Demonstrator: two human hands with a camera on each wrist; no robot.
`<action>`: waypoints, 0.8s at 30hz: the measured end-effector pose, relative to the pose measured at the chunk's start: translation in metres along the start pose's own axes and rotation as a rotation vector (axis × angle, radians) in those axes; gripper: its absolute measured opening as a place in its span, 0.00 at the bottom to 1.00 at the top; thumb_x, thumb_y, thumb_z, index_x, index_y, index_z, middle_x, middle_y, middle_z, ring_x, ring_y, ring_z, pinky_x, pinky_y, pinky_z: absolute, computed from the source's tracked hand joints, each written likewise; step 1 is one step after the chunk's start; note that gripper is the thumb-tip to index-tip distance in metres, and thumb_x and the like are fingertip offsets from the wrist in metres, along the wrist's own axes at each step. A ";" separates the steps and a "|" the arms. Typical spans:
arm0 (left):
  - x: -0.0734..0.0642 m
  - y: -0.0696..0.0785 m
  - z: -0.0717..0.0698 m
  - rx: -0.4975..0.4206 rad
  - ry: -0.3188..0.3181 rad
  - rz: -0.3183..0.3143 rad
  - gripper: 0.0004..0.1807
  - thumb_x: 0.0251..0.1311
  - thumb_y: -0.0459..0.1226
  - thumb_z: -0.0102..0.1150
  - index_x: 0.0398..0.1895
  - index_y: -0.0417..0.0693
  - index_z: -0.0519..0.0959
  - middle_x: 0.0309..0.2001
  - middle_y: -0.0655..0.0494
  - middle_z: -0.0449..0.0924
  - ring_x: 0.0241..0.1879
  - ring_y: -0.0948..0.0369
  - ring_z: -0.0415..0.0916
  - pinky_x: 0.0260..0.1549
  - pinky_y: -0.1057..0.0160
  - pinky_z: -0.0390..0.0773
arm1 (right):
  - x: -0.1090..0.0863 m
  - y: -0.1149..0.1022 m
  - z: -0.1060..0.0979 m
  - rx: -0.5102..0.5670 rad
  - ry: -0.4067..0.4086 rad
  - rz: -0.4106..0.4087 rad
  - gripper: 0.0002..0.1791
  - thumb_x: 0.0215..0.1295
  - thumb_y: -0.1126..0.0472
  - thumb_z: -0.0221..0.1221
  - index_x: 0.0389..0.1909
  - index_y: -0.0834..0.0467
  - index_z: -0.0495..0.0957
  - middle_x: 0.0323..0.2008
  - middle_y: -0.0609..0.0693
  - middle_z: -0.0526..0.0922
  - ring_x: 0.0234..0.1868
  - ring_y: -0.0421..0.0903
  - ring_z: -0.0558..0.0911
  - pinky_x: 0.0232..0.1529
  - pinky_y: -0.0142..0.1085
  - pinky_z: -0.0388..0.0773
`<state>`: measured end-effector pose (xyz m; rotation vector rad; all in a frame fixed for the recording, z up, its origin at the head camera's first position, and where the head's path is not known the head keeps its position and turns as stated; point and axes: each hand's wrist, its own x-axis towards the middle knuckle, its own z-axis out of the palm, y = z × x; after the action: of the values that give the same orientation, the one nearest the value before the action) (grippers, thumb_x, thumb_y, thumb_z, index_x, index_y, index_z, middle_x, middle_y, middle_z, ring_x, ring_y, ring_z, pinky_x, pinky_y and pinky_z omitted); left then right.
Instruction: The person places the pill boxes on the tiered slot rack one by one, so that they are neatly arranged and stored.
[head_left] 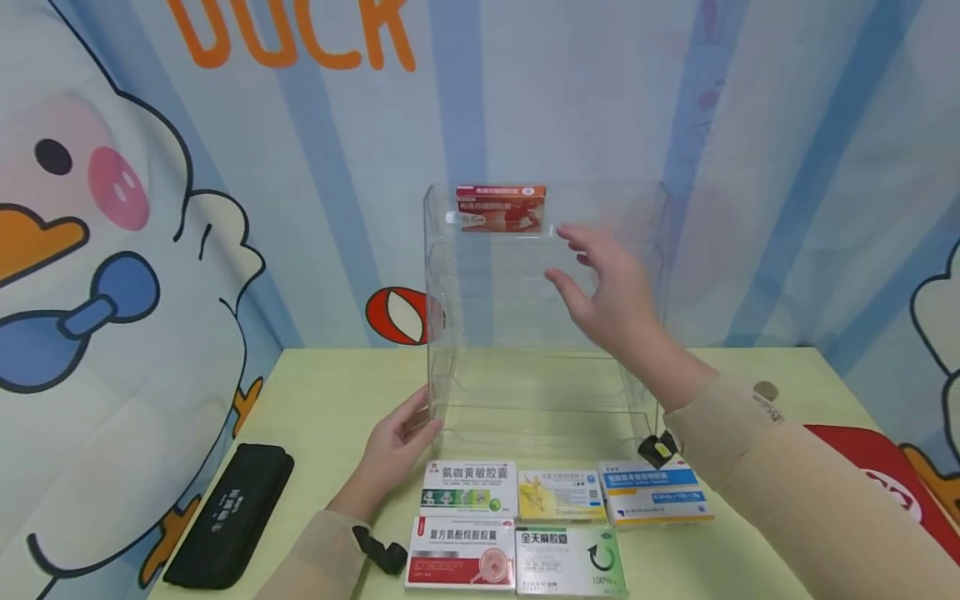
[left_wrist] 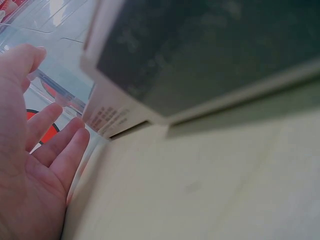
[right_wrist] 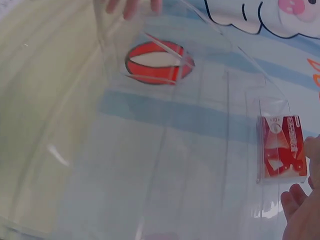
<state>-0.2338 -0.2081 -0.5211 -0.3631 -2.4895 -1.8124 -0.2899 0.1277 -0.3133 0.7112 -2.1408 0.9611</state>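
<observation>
A clear stepped display rack [head_left: 441, 325] stands upright on the table. On its top tier, toward the left, leans a red medicine box [head_left: 501, 210]. My right hand [head_left: 611, 292] is raised just right of that box, thumb and fingers spread with nothing between them. In the right wrist view, the red box [right_wrist: 283, 147] sits behind the tier's clear lip, with the fingertips beside it. Low on the rack's left side rests my left hand [head_left: 393, 446], its fingers [left_wrist: 70, 155] fairly straight along the panel in the left wrist view.
Several medicine boxes lie in two rows before the rack, among them a yellow box [head_left: 561, 496], a blue-and-white box [head_left: 656, 493] and a green-and-white box [head_left: 570, 562]. A black case [head_left: 231, 517] lies at left, a red item [head_left: 862, 450] at right. Behind hangs a printed curtain [head_left: 360, 167].
</observation>
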 end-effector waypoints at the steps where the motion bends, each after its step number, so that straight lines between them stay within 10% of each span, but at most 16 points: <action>1: 0.000 0.000 0.000 0.000 -0.003 0.004 0.36 0.78 0.39 0.66 0.86 0.55 0.67 0.83 0.50 0.71 0.76 0.44 0.77 0.73 0.58 0.81 | -0.009 0.000 0.000 -0.006 -0.005 -0.009 0.30 0.72 0.65 0.73 0.72 0.66 0.78 0.69 0.63 0.84 0.64 0.62 0.86 0.67 0.55 0.88; 24: -0.003 0.001 -0.001 0.017 0.000 0.000 0.36 0.78 0.40 0.66 0.86 0.56 0.67 0.82 0.50 0.72 0.77 0.45 0.77 0.75 0.51 0.80 | -0.187 -0.015 -0.004 -0.106 -0.322 0.073 0.39 0.67 0.58 0.77 0.77 0.57 0.74 0.70 0.54 0.84 0.65 0.54 0.87 0.62 0.55 0.90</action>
<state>-0.2305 -0.2091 -0.5208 -0.3626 -2.5039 -1.7898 -0.1617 0.1597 -0.4461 0.7823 -2.4930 0.8053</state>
